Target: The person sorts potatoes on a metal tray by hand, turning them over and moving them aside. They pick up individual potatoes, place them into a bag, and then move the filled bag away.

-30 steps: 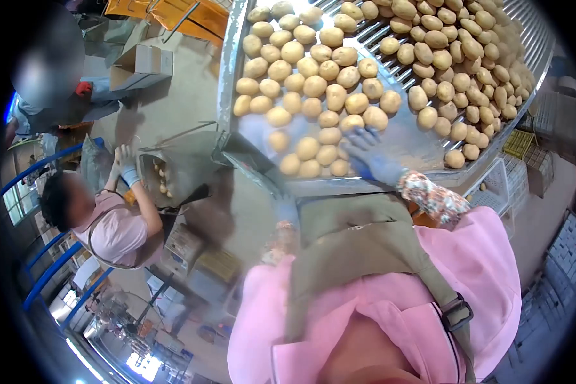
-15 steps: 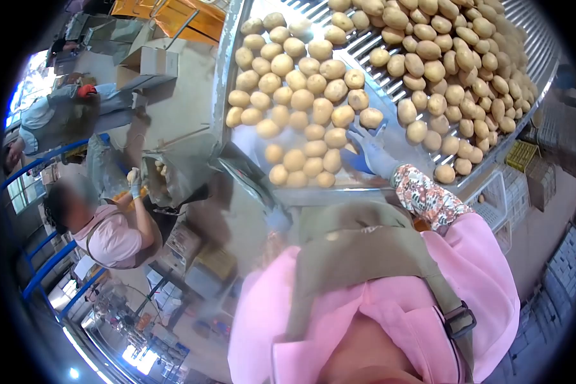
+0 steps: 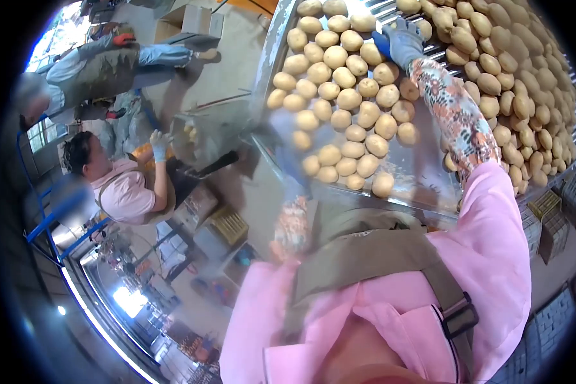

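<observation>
Many potatoes [image 3: 349,99] lie in one layer on a metal tray [image 3: 429,173] before me. My right hand [image 3: 403,43], in a grey-blue glove, reaches to the tray's far side, where the rollers begin. Its fingers look stretched out and apart, with potatoes close on both sides; no held potato shows. One potato [image 3: 408,88] lies beside my right sleeve. My left hand [image 3: 291,169], also gloved, is smeared by motion at the tray's left front corner, near the nearest potatoes. Its fingers cannot be made out.
A large heap of potatoes [image 3: 505,83] covers the rollers [image 3: 573,83] on the right. Left of the tray, a gloved co-worker [image 3: 131,189] stands by a sack [image 3: 201,134]. Another person [image 3: 96,70] is farther back, near a cardboard box [image 3: 185,25]. Crates [image 3: 550,221] stand at right.
My right hand has moved away from me, from the tray's near right part to its far side. My left hand has come up to the tray corner. The view has shifted left.
</observation>
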The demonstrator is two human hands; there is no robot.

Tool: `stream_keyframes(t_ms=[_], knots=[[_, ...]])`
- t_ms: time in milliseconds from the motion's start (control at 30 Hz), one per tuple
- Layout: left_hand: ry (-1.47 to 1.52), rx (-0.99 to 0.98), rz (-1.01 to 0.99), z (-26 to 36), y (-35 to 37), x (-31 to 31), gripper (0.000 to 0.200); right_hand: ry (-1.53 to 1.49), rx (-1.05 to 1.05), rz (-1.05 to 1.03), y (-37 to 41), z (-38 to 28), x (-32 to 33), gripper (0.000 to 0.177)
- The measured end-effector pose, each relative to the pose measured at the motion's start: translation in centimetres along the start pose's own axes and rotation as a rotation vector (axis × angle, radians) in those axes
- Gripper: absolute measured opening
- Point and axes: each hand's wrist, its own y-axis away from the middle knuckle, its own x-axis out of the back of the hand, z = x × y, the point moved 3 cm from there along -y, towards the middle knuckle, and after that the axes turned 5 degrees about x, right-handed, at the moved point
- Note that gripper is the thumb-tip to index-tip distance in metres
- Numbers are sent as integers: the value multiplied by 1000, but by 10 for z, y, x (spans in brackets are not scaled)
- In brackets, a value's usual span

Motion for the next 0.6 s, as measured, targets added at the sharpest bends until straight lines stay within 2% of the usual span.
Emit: stream_keyframes(t_ms=[67,133,200,267,333,400,467,500,533,567,600], knots=[[-38,-22,-14,21,-25,-19,53,55,57,64,14,0,-21,32],[-69,-40,-34,32,-40,-29,54,95,136,51,49,-7,-12,35],[-88,-48,-51,30,-50,-31,55,-75,108,154,96,-13,-21,47],[-95,-49,-76,33,-51,-38,56,-284,115,187,140,-12,-36,50],[-94,-41,-112,27,-51,-37,57,61,18,-119,198,-44,13,47],[-92,-16,-158,20,-46,-28,58,182,162,-125,242,-41,-41,46],[-66,21,-185,13,-33,-11,60,-33,96,-74,281,-40,-54,46],[-30,133,-186,23,-20,-3,59,-13,75,-80,303,-40,-55,46],[3,244,-185,37,-1,5,58,-117,44,-51,325,-41,-54,47],[-15,71,-22,22,8,12,42,-222,16,-17,344,-42,-53,49],[-182,127,-192,5,18,26,45,-327,-9,20,360,-40,-55,51]])
